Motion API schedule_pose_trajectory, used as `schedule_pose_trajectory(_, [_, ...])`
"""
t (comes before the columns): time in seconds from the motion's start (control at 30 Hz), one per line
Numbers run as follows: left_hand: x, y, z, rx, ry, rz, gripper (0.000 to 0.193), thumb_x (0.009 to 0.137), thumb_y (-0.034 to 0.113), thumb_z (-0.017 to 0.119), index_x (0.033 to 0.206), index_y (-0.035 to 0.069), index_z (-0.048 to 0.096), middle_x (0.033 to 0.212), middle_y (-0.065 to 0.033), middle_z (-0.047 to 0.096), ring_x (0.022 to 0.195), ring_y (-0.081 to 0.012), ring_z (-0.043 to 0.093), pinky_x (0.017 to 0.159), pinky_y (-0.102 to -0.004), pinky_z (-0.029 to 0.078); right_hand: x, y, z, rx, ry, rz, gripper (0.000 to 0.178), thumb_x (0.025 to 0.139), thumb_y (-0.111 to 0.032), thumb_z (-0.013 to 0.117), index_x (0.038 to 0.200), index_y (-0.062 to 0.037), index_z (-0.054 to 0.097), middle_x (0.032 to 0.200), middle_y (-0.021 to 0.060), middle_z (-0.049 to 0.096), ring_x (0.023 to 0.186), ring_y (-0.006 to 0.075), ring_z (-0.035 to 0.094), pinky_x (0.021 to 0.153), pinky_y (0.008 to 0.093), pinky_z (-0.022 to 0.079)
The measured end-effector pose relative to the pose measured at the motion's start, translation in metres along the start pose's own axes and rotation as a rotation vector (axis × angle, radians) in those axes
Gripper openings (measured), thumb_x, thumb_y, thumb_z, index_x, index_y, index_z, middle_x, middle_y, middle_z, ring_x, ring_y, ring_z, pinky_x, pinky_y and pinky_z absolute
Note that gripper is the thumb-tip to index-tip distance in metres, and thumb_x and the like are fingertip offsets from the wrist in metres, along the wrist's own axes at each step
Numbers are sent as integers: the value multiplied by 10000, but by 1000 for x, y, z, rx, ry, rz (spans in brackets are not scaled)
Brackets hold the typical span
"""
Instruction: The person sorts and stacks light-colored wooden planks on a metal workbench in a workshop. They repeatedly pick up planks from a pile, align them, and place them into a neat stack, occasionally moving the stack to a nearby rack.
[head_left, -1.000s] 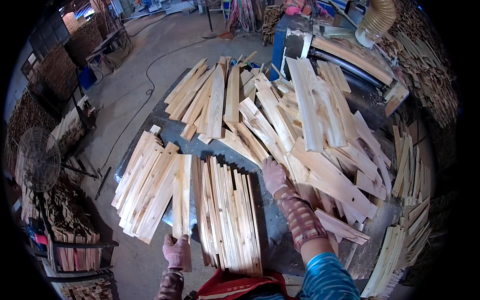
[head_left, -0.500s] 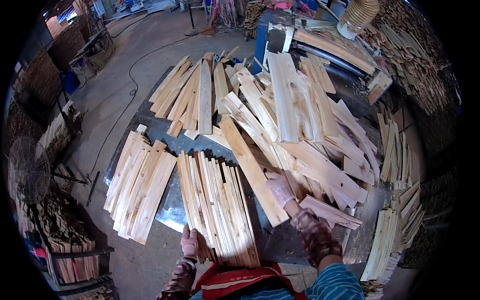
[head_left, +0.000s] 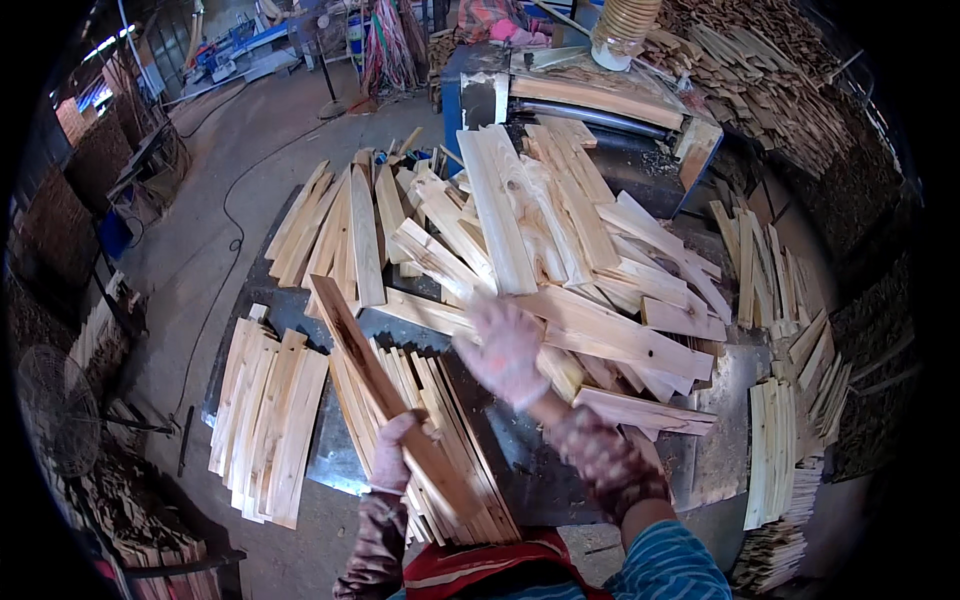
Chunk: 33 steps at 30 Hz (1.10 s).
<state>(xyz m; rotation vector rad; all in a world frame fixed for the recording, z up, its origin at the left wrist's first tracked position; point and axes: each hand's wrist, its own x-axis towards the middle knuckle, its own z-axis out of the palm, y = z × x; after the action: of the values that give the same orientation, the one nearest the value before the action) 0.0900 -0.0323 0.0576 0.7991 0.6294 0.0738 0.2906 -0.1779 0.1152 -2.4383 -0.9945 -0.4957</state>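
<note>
My gloved left hand [head_left: 391, 455] is closed round the edge of a wooden plank [head_left: 365, 365] that has a dark brown streak along it. This plank slants over a row of narrow boards [head_left: 470, 430] stacked on edge in front of me. My gloved right hand [head_left: 503, 350], blurred by motion, reaches out with its fingers apart and nothing visible in them. It is over the near left side of a loose heap of planks [head_left: 610, 325]; whether it touches any wood, I cannot tell. Another group of boards [head_left: 268, 415] lies side by side at the left.
The dark metal table [head_left: 725, 465] carries all this wood. A machine with a roller [head_left: 600, 112] and a ribbed hose [head_left: 628, 25] stands at its far end. More stacked boards [head_left: 770, 450] are on the right. A cable [head_left: 236, 243] crosses the floor at left.
A plank that lay angled under my right hand is gone from that place; my left hand now holds a plank over the middle row. My right hand has moved left and away from me.
</note>
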Motion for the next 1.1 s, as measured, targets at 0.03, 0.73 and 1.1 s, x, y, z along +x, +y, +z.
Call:
schedule_pose_trajectory(0.03, [5, -4, -32, 40, -17, 82, 416, 881, 397, 687, 1037, 13, 643, 893, -113, 667, 790, -235, 670, 750, -423, 607, 32, 16, -3, -156, 44, 27, 583, 896, -462, 595, 1330, -76, 535, 1346, 170, 524, 1259, 313, 483, 1033, 509, 383])
schedule_pose_trajectory(0.73, [-23, -144, -207, 770, 754, 437, 415, 993, 263, 544, 1317, 5, 577, 1119, -130, 704, 982, -232, 647, 889, -347, 500, 55, 66, -15, -128, -224, 427, 766, 863, -340, 584, 1489, 0, 302, 1418, 270, 463, 1257, 414, 498, 1054, 474, 387])
schedule_pose_trajectory(1.1, [4, -78, -145, 1026, 730, 400, 643, 839, 273, 722, 1373, -18, 515, 1313, -220, 596, 1210, -358, 574, 1034, -418, 456, 78, 96, -7, -293, -292, 348, 696, 779, -313, 691, 1370, -24, 465, 1301, 207, 581, 1207, 299, 580, 917, 442, 505])
